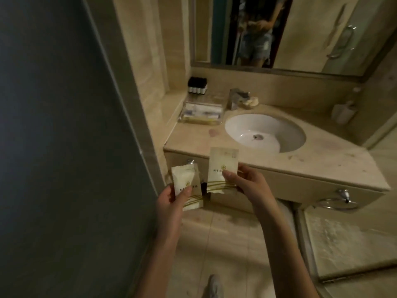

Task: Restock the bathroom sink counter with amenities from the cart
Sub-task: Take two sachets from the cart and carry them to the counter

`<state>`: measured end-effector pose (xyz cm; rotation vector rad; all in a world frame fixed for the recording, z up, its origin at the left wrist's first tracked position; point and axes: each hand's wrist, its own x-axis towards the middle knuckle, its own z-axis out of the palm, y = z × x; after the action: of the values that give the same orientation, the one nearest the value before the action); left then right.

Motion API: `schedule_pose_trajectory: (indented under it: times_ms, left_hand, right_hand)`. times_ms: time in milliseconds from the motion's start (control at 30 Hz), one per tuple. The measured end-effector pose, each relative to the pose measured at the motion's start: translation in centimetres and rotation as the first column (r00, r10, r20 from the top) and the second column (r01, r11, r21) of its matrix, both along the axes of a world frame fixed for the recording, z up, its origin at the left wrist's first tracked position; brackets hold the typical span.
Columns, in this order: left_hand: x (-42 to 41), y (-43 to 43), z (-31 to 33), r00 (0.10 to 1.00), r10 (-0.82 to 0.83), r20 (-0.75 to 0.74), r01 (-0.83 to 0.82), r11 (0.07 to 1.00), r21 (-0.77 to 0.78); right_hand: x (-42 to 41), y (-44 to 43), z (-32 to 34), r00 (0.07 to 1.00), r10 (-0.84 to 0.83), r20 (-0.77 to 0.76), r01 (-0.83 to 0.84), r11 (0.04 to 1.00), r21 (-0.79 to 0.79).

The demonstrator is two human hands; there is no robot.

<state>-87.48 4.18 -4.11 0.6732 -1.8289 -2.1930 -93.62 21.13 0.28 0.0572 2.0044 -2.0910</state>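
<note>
My left hand pinches a small white sachet with gold stripes by its lower edge. A second, similar white sachet is pinched in my right hand. Both are held up in front of the beige sink counter, just below its front edge. On the counter's left end lies a clear tray of amenities. Behind the tray stands a row of small dark-capped bottles. The white basin is sunk into the counter's middle.
A dark door fills the left side. A faucet and soap dish sit behind the basin, and a white cup stands at the right. A mirror hangs above. A towel ring and glass shower wall are at the right.
</note>
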Motion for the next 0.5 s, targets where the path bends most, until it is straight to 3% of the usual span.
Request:
schedule_pose_trajectory:
  times_ms: [267, 500]
  left_hand:
    - [-10.8, 2.8, -0.8, 0.999, -0.031, 0.017, 0.031, 0.999, 0.019]
    - [-16.6, 0.6, -2.4, 0.990, -0.004, 0.138, 0.020, 0.994, -0.109]
  right_hand:
    - [-10.8, 3.7, -1.0, 0.998, -0.043, 0.049, 0.043, 0.999, -0.006]
    - [-16.4, 1.6, -2.8, 0.997, -0.044, 0.067, 0.044, 0.999, 0.001]
